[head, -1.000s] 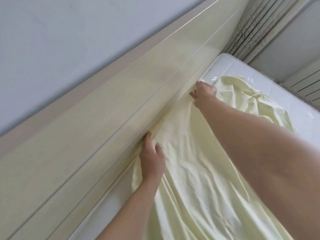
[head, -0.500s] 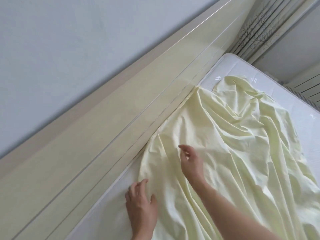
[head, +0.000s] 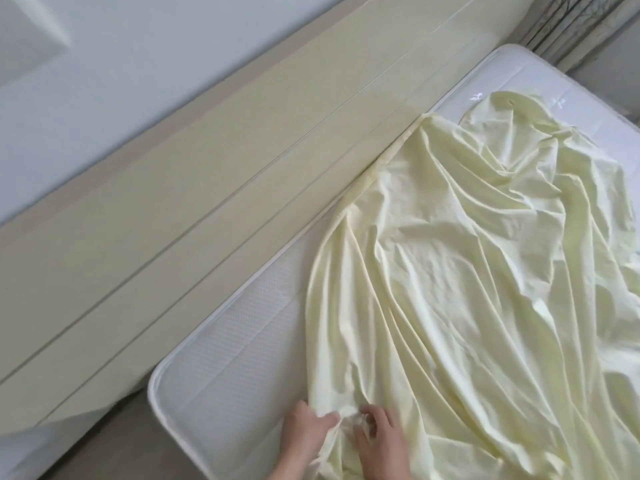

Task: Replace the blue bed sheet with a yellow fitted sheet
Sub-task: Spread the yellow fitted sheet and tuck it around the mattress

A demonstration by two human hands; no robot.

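- Head view: both forearms cut off by the bottom edge; only the hands and wrists show.
- Left hand (head: 306,433) at the near end of the bed, fingers curled on a bunched fold of the yellow fitted sheet (head: 460,271); grip clamped on the fabric.
- Right hand (head: 381,441) just beside it, fingers bent and pinching the same bunched fold; grip also clamped on the sheet. Fingertips partly buried in cloth, so exact finger placement is hard to make out.
- Sheet's elastic hem not discernible at the gathered spot; right side of the sheet runs out of frame.
- Sheet lies crumpled on the white mattress (head: 242,341), pale yellow, long creases fanning from the hands toward the far end.
- Sheet's left edge meets the cream side panel (head: 207,220) partway up the bed; nearer the hands it pulls away and leaves a bare strip of mattress.
- Near-left and far corners of the mattress uncovered.
- Whether any sheet edge is tucked against the panel: cannot tell.
- Curtain (head: 568,26) at top right, blurred and cropped.
- Grey-white wall (head: 138,46) above the panel.
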